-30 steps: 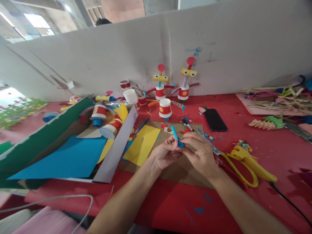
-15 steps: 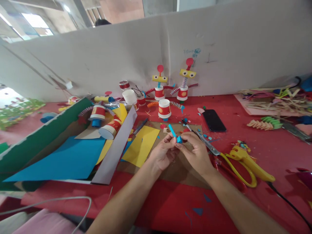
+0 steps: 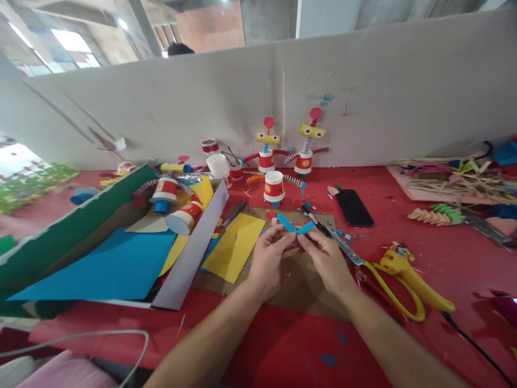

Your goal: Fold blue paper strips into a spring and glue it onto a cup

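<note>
Both hands pinch a small blue paper strip (image 3: 286,222) bent into a wide V over the brown cardboard mat (image 3: 307,293). My left hand (image 3: 271,253) has its thumb and fingers closed on the left half. On the right half, the fingers of my right hand (image 3: 323,256) are pressed together near the fold. Just beyond the hands stands a red-and-white paper cup (image 3: 274,187) with folded paper-spring arms, orange on the left and striped on the right. Left of my hands lies a sheet of yellow paper (image 3: 234,248).
Scissors (image 3: 375,275) and a yellow glue gun (image 3: 420,283) lie to the right, below a black phone (image 3: 354,207). Two cup figures (image 3: 266,160) stand against the white partition (image 3: 202,102). At left, a green-sided box (image 3: 81,226) holds blue paper (image 3: 100,264) and more cup figures.
The blue strip, earlier folded into a small block with one end sticking up, is now spread into a V. My hands have shifted slightly and the view has tilted up a little.
</note>
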### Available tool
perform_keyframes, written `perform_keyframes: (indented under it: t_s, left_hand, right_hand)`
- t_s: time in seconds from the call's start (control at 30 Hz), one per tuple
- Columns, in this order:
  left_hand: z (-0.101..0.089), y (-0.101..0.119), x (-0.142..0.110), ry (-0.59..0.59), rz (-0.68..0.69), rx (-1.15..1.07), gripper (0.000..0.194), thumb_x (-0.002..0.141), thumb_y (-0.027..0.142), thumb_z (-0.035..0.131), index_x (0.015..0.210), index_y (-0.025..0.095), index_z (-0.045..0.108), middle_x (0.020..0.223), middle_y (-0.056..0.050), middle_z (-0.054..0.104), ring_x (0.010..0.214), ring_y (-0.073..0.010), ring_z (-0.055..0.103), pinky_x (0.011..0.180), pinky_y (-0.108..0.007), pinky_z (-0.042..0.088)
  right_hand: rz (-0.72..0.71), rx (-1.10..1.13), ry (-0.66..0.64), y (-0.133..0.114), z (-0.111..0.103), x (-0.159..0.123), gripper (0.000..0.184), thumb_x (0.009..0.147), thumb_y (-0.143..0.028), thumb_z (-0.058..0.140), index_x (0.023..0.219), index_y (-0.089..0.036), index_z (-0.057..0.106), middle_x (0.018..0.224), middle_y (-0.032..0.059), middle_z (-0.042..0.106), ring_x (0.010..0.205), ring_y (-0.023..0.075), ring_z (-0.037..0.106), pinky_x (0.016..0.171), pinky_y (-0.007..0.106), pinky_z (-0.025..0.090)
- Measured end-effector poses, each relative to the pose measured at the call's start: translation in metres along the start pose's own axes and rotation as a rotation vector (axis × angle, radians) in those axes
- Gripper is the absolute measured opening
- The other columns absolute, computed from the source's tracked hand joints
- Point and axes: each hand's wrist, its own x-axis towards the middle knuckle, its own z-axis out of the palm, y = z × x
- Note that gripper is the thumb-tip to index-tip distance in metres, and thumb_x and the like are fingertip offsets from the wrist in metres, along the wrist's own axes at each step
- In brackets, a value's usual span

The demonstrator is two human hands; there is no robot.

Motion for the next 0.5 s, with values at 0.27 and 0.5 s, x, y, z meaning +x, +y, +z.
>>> perform_keyframes:
  t_s: [0.27,0.5]
  left_hand:
    - [0.0,-0.0044,0.0004,0.053,0.01,0.016,0.019,0.065,0.019,0.075,0.08,0.015,0.063,0.071,0.0,0.065,0.065,-0.0111,0.062,0.074,-0.028,0.051]
    - [-0.003,-0.0081,0.0027,0.015,-0.016,0.016,0.012,0.066,0.017,0.071,0.076,0.013,0.064,0.077,-0.004,0.067,0.068,-0.0117,0.063,0.075,-0.027,0.051]
  right_hand:
    - [0.095,0.109,0.093,0.0002,0.0045,-0.0021,0.028,0.083,-0.041,0.059,0.099,-0.02,0.068,0.094,0.0044,0.071,0.083,0.0203,0.063,0.081,0.035,0.049]
    - [0.157,0.152,0.126,0.0062,-0.0004,0.0012,0.031,0.08,-0.042,0.062,0.1,-0.02,0.07,0.093,0.0046,0.072,0.085,0.0221,0.064,0.082,0.036,0.049]
